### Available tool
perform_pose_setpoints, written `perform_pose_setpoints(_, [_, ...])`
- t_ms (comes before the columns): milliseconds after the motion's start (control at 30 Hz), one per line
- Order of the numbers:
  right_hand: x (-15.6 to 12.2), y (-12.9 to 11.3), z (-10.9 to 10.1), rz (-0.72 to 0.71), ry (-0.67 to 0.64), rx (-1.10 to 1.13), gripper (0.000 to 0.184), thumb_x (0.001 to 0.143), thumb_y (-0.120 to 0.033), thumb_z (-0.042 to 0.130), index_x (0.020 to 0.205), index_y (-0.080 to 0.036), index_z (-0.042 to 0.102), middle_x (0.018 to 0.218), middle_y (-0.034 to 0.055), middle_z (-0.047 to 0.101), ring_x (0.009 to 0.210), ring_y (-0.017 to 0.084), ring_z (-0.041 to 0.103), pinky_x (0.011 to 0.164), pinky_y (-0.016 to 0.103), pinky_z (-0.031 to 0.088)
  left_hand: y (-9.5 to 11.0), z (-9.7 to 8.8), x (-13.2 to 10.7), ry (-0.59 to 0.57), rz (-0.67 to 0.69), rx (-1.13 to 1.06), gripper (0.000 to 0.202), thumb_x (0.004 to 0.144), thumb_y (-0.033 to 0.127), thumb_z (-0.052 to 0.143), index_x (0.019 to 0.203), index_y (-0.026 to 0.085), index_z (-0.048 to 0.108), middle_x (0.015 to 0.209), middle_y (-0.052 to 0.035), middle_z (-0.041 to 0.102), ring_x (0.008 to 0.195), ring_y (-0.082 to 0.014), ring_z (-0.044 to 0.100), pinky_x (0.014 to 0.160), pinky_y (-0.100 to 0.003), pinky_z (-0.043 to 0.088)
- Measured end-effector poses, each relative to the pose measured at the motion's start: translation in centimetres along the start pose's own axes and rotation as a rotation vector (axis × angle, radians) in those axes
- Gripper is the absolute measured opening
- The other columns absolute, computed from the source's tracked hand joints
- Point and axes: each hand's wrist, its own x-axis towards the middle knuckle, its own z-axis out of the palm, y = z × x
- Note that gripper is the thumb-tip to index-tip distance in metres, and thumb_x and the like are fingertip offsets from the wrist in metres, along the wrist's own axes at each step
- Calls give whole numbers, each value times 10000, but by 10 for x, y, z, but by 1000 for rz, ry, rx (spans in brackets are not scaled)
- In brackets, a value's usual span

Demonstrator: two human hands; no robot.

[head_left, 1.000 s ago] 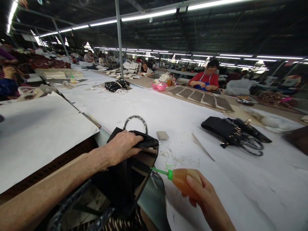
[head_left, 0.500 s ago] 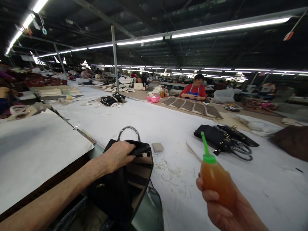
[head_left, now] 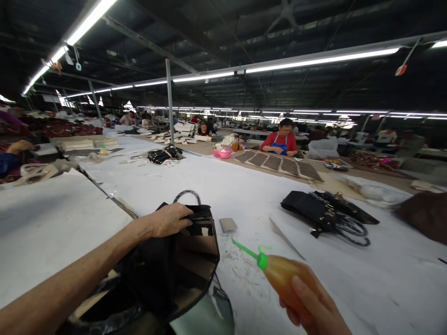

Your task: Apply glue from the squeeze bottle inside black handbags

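My left hand (head_left: 172, 218) grips the upper edge of a black handbag (head_left: 153, 270), fingers closed over it. The bag leans toward me, its brown panelled inside facing right, and a wrapped loop handle (head_left: 187, 191) rises behind the hand. In my right hand (head_left: 310, 298) is a squeeze bottle (head_left: 284, 277) of amber liquid with a green cap. The bottle is tilted, its long green nozzle pointing left toward the bag's open side, apart from it. A small grey-beige square piece (head_left: 228, 225) lies on the white table between them.
Other black bags (head_left: 324, 211) with wrapped handles lie on the right of the white table (head_left: 244, 186). A thin blade-like strip (head_left: 284, 236) rests nearby. Across the table are a pink basin (head_left: 222, 152), patterned panels (head_left: 275, 164) and a seated co-worker (head_left: 281, 139) in red.
The squeeze bottle has gone from upright to tilted, its nozzle swinging left toward the handbag. My left hand keeps its hold, and the bag's inside faces me a little more.
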Motion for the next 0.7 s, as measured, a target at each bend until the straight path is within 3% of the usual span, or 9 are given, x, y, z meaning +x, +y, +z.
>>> perform_pose_setpoints(133, [13, -10, 11, -293, 58, -430, 564, 696, -527, 654, 1133, -230, 459, 927, 25, 635, 684, 183, 563, 590, 275, 479, -1, -2, 10, -43, 33, -19, 208, 794, 251, 445, 794, 167, 635, 737, -36, 653, 678, -160, 581, 613, -232, 422])
perform_pose_setpoints(233, [22, -14, 15, -432, 15, -663, 527, 714, -511, 635, 1139, -244, 477, 1037, 24, 620, 881, 221, 599, 745, 293, 506, -3, -1, 16, -69, 62, -44, 213, 796, 253, 444, 812, 164, 637, 771, -34, 664, 691, -154, 584, 632, -227, 429])
perform_pose_setpoints(400, [30, -16, 24, -662, -46, -824, 432, 778, -475, 596, 1133, -251, 492, 1083, 23, 604, 930, 213, 592, 798, 301, 496, -6, -3, 21, -114, 78, -67, 214, 780, 255, 450, 825, 166, 639, 769, -24, 668, 674, -151, 577, 612, -228, 433])
perform_pose_setpoints(567, [32, -18, 26, -662, -65, -860, 442, 782, -466, 599, 1146, -248, 476, 1038, 25, 611, 855, 201, 602, 726, 290, 514, -9, -4, 23, -121, 85, -68, 204, 765, 275, 456, 793, 168, 627, 705, -17, 632, 633, -151, 551, 570, -233, 417])
perform_pose_setpoints(700, [34, -14, 21, -638, -75, -865, 439, 779, -472, 597, 1137, -243, 487, 1056, 33, 604, 893, 213, 592, 755, 301, 507, -12, -3, 23, -126, 85, -77, 215, 768, 281, 448, 807, 167, 626, 718, -20, 632, 648, -155, 558, 586, -237, 420])
